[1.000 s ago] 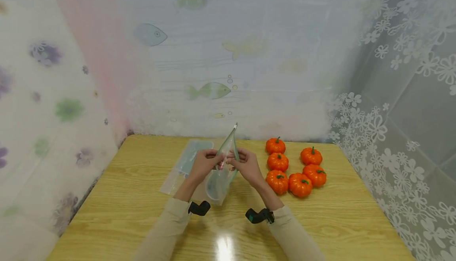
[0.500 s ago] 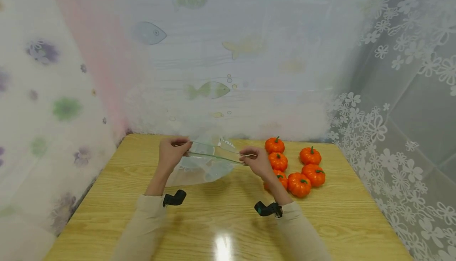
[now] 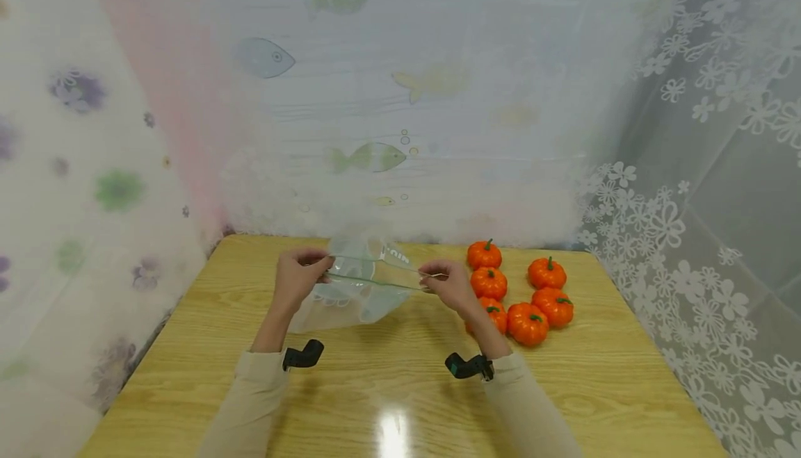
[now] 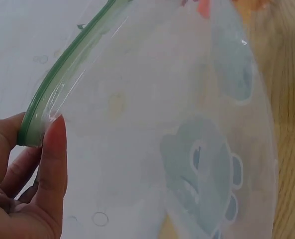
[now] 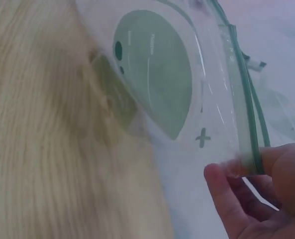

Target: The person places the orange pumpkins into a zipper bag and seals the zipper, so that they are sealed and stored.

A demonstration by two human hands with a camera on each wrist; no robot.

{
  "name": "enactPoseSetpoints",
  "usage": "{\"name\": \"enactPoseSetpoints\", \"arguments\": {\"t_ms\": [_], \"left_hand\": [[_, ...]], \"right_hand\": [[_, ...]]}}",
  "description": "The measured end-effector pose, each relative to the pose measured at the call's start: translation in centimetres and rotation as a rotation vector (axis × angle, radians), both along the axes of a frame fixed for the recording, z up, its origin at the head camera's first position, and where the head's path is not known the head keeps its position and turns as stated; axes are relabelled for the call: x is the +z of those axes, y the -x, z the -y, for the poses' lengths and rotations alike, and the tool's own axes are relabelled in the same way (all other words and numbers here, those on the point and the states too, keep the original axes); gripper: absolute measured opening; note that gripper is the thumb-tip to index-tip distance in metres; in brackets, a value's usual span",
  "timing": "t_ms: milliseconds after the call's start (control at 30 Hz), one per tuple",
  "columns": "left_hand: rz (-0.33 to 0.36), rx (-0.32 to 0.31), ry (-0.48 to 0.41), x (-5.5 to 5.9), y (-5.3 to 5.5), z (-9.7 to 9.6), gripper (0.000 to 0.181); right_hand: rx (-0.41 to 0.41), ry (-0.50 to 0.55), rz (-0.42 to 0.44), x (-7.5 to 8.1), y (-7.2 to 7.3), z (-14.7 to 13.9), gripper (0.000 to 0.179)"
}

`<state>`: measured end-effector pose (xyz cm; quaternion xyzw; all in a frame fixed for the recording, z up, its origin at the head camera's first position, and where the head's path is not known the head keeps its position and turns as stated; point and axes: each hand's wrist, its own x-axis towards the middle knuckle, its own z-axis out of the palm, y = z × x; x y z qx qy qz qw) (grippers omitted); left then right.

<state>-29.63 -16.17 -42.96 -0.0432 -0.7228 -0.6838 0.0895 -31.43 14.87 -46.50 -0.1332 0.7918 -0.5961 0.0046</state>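
Okay, head view: clear zip bag (image 3: 384, 305) held mid-surface, left hand (image 3: 297, 277) pinching one end of its mouth, right hand (image 3: 449, 283) pinching the other. Both grips closed on the bag; green zip edges parted between them. White lettering (image 3: 398, 256) at the far side, too small to read. Six orange toy pumpkins (image 3: 528, 324) on the wood-grain surface (image 3: 388, 381), right of the bag; one partly hidden by the right forearm. Fish-print sheet (image 3: 369, 90) behind.

Left wrist view: thumb and fingers on the end of the green zip strip (image 4: 57, 74). Scallop-edged blue-green print (image 4: 199, 174) clear here, with a small mark on it, unreadable. Orange blur at top edge.

Right wrist view: thumb and fingertip pinch the zip corner, two strips visibly apart just above. Green oval print (image 5: 154, 74) carries tiny text lines, illegible. Plus-shaped mark (image 5: 203, 138) near the zip, readable only from this side.
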Motion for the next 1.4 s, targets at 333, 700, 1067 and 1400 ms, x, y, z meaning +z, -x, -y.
{"name": "enactPoseSetpoints", "arguments": {"t_ms": [333,700,1067,1400], "left_hand": [[0.125,-0.135,0.002,-2.2,1.4,-1.3,0.028],[0.189,-0.091,-0.05,-4.1,2.4,-4.2,0.037],[0.191,-0.073,-0.063,-4.5,2.7,-6.2,0.036],[0.209,-0.102,-0.084,-4.4,2.8,-6.8,0.036]], "right_hand": [[0.064,-0.008,0.064,-0.4,-0.5,-0.4,0.044],[-0.052,0.063,-0.093,-1.3,-2.3,-1.9,0.033],[-0.213,0.016,-0.137,-2.2,-4.0,-4.4,0.024],[-0.309,-0.014,-0.148,-2.2,-6.1,-7.1,0.025]]}}
